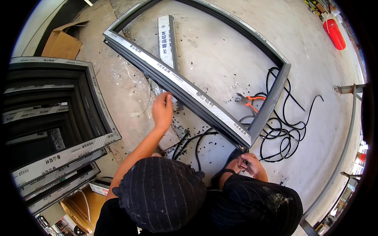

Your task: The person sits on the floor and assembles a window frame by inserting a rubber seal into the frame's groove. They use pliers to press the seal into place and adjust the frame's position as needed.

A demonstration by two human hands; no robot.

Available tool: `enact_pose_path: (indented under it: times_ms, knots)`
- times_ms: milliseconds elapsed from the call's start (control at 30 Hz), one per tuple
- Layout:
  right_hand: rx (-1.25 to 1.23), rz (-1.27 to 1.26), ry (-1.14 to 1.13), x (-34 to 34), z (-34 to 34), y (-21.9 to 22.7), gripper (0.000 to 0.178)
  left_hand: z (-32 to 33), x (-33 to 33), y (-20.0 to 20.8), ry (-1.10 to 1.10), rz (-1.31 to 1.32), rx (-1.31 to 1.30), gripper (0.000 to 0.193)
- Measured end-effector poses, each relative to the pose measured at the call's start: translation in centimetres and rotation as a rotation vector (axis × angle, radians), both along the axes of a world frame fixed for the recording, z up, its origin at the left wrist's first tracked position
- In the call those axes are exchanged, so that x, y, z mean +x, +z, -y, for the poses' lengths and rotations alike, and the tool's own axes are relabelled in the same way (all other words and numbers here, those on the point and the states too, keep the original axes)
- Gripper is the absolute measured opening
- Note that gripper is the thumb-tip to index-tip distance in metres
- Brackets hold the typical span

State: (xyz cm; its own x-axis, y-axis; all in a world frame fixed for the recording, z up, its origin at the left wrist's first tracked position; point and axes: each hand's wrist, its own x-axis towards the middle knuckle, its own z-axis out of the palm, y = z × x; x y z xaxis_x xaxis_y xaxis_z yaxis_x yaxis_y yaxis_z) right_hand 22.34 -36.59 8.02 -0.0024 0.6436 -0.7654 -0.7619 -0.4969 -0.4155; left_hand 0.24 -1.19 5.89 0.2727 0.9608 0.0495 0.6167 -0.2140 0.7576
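Striped knees (161,192) loom; left hand (162,110) at cut-off frame (177,80), grip unclear; right hand (254,165) clutches something dark (245,161), indistinct.

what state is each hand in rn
Left hand: slightly bent beside the grey frame, grip unclear.
Right hand: curled near the frame, any contents unclear.

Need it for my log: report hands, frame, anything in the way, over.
Left hand by dark frame, contact unclear. Right hand at its near corner, grip unclear. Frame over white-faced bar. Loose black cord, orange-handled pliers nearby.
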Motion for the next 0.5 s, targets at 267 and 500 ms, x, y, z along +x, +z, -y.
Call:
enact_pose_path:
  times_ms: [267, 500]
  knots:
    - [-0.051, 0.090, 0.175, -0.5, -1.4, -0.1, 0.030, -2.1, -0.8, -3.2, -0.088, -0.446, 0.322, 0.045]
    - [-0.066, 0.197, 0.275, -1.3, -3.4, 1.3, 0.029, -1.5, -0.8, -4.0, -0.138, -0.630, 0.398, 0.059]
